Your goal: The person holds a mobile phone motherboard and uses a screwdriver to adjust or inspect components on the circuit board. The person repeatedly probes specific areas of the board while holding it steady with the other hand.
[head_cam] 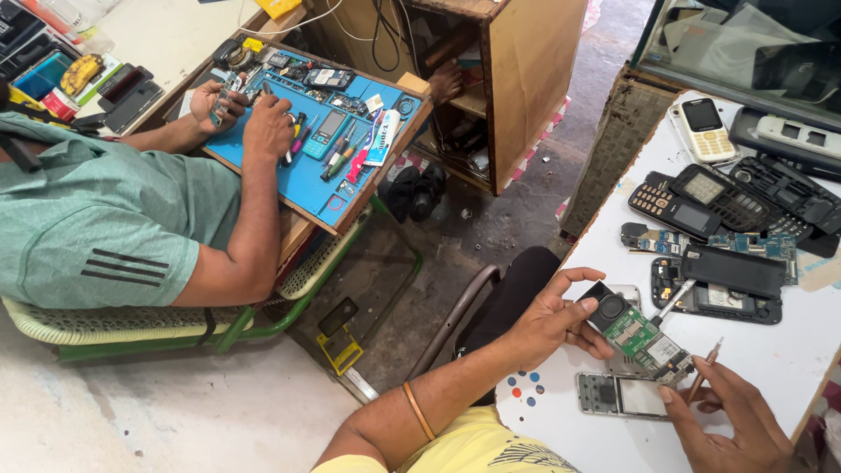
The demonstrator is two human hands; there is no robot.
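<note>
The left hand pinches a green circuit board by its upper end, thumb and fingers closed on the part with the round black speaker, so that the board is lifted clear of the white table and tilted with its face up toward the eyes; that grip leaves the lower end free for work. The right hand has its fingers closed around a thin screwdriver, held like a pen with the tip slanting up near the board's lower end, though whether the tip touches the board cannot be told. Directly under the board lies an open phone frame, just beside the table's near edge, and both hands hover over this near part of the table. Farther up the table sit a black battery on an opened phone, several dark keypad phones and a white phone, crowded together near the far side, so the barest room is the strip of white surface right of the hands. To the left, across a stretch of floor, another person in a green shirt works with both hands over a blue mat strewn with tools, well apart from these hands
</note>
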